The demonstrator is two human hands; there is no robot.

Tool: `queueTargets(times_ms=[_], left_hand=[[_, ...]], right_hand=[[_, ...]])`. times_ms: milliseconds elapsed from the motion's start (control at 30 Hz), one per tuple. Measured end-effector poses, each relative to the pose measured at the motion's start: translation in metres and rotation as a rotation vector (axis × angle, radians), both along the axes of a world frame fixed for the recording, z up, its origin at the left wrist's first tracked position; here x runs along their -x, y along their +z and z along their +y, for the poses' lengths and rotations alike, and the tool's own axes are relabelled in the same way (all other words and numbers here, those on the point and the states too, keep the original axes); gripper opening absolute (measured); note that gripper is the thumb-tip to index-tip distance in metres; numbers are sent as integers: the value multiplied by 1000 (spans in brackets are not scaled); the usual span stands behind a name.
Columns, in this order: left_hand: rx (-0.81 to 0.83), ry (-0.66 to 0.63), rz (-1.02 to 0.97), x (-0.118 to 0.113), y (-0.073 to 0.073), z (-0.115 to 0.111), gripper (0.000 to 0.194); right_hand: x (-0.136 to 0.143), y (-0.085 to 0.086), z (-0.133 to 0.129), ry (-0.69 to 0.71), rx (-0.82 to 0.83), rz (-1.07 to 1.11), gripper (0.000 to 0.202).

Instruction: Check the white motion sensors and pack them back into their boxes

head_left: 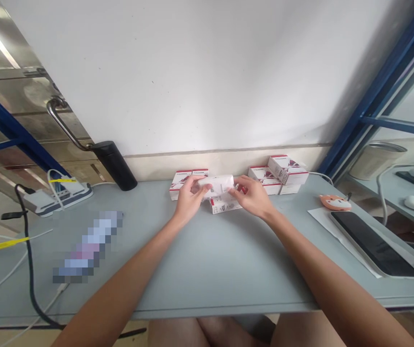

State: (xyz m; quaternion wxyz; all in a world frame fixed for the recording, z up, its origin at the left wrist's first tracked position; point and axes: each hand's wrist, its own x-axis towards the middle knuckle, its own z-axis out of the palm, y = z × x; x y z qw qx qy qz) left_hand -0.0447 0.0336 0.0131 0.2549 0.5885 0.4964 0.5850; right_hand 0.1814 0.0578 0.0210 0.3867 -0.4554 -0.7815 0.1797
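Between my hands is a small white box [217,183] with a glossy, wrapper-like surface, held above the back part of the grey table. My left hand [191,196] is closed on its left end, thumb on the near side. At the opposite end, the thumb and fingers of my right hand [253,195] pinch the box. Just beneath lies a red-and-white printed carton [224,204], partly covered by the white box and my right hand. Behind my left hand stand more red-and-white cartons [181,178]. Others are stacked [288,168] to the right of my right hand.
A black bottle [115,165] leans by the wall on the left, near a power strip [60,196] with cables. A pixelated phone-like object [90,246] lies on the left. At right are a dark-screened phone [373,243], white paper [322,219] and an orange animal-shaped item [335,202].
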Motion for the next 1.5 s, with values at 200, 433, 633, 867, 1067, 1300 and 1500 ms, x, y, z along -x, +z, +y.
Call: queueTargets(times_ms=[200,433,633,867,1067,1300,1500], left_hand=[[13,49,10,11,1,10,34],[30,77,127,3,17,57,23],[95,-65,237,-29,31,83,33],[157,-220,79,-35,42,19,56],[458,-556,-514,-17,31,-27,36],[469,-600,-510,-4,21,-44,57],[538,-643,-543,-11,23,-49,49]], right_hand=[[-18,3,12,-192,58,333,31],[-36,5,24,-494,-233,647,43],[-26,5,12,-494,-488,487,32],[-3,-1,-3,-278,-515,298,30],[19,1,-32,198,-410,30,27],[20,3,-18,10,93,449,44],[15,-1,-8,256,572,771,56]])
